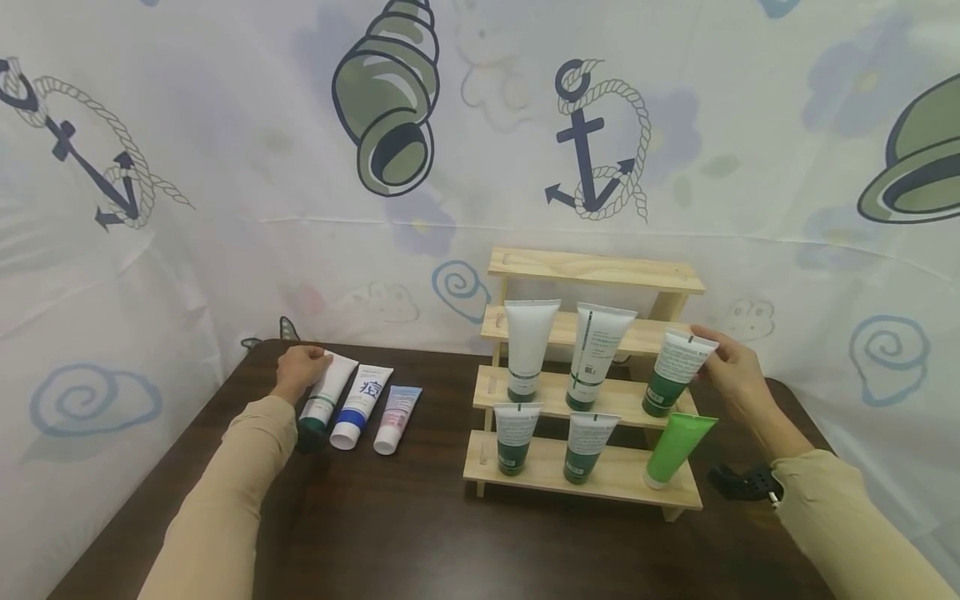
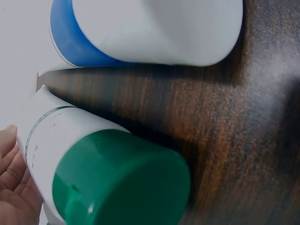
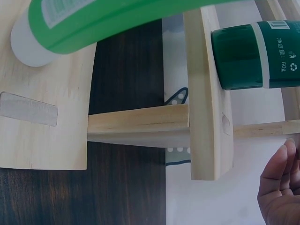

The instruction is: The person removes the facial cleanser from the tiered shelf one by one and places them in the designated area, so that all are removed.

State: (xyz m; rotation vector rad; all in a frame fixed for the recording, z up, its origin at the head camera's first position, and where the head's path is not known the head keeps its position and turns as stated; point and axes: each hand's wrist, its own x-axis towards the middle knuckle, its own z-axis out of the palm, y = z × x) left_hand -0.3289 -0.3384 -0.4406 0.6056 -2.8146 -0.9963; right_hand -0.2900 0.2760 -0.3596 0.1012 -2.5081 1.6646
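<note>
Right hand (image 1: 735, 375) pinches the top end of the green-and-white tube (image 1: 678, 367), cap down at the rack (image 1: 600, 265) step just left of that hand. Tube is tilted; can't tell if the cap sits flat. Main risk: let go off-vertical and it tips, likely onto the light green tube (image 1: 678, 450) a step below the right hand, which leans too. A knuckle bump on the rack could topple the row left of that hand.

Left hand (image 1: 302, 371) looks to be pinching the upper end of the green-capped white tube (image 1: 330, 390), lying on the table. Edge-only grip might slip; a sideways drag could shove the blue-banded tube (image 1: 363, 404) just right of it.
</note>
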